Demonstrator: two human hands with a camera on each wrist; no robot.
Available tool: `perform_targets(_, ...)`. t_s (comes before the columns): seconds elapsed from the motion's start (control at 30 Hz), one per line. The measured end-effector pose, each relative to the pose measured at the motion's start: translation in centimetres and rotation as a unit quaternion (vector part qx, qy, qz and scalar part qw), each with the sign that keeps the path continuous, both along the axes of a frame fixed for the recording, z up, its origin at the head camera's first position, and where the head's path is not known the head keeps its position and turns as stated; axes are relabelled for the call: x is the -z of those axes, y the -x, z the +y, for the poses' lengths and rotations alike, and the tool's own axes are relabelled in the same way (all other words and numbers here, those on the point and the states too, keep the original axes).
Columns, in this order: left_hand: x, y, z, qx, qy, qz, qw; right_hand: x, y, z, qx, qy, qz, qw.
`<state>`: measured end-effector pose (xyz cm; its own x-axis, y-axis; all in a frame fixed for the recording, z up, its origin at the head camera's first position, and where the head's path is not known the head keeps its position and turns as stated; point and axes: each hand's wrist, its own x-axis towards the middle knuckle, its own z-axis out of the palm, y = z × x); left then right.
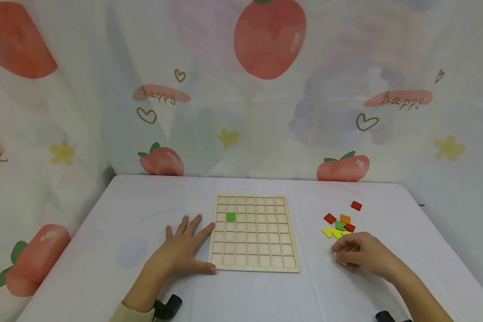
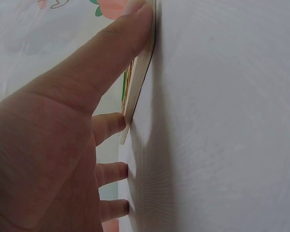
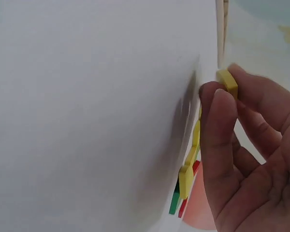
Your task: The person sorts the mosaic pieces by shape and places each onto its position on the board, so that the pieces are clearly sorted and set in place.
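A wooden grid board [image 1: 253,232] lies flat on the table, with one green square tile [image 1: 231,217] in a cell toward its upper left. My left hand [image 1: 181,255] is spread at the board's left side; its thumb and index finger touch the edge, while other fingertips rest on the tablecloth in the left wrist view. Between thumb and fingers, my right hand [image 1: 360,255] pinches a yellow tile [image 3: 227,83], held just above the table. Beyond that hand lies a loose group of tiles, among them yellow [image 1: 327,232], green [image 1: 340,225] and orange [image 1: 345,219] ones.
Red tiles [image 1: 329,218] lie in the group, and another red tile [image 1: 356,205] sits apart, farther back. A white cloth covers the table [image 1: 153,197]. Behind and to the left hangs a printed curtain [image 1: 209,103] with fruit and flowers.
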<state>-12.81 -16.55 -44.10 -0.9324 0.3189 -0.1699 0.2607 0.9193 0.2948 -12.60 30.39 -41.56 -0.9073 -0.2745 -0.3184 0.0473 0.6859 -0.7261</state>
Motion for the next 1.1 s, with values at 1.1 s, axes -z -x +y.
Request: perform_targets(1.1,0.2,0.0,-0.1,0.006,-0.003,0.000,1.0000,-1.6,4.4,-9.8,0.064,0.250,-0.016,0.9660)
